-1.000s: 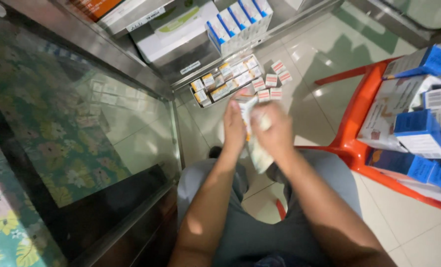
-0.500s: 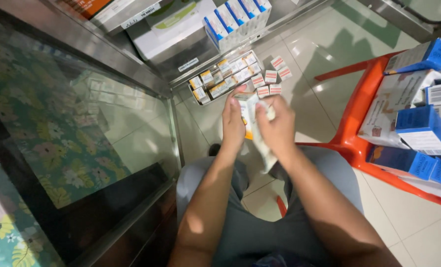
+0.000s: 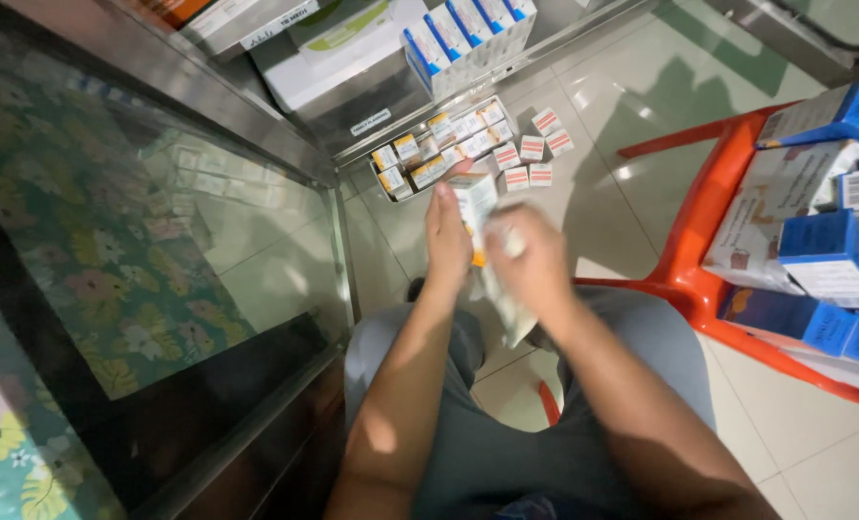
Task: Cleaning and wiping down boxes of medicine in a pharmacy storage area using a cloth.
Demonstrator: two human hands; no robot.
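The left hand holds a small box upright over the lap; the right hand pinches a folded leaflet beside it. Best to keep the box steady, clear of the boxes on the floor and the orange chair.

Pale tiled floor (sunlit), glass counter, orange chair

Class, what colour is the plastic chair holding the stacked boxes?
Orange-red; the plastic chair shows best in the head view.
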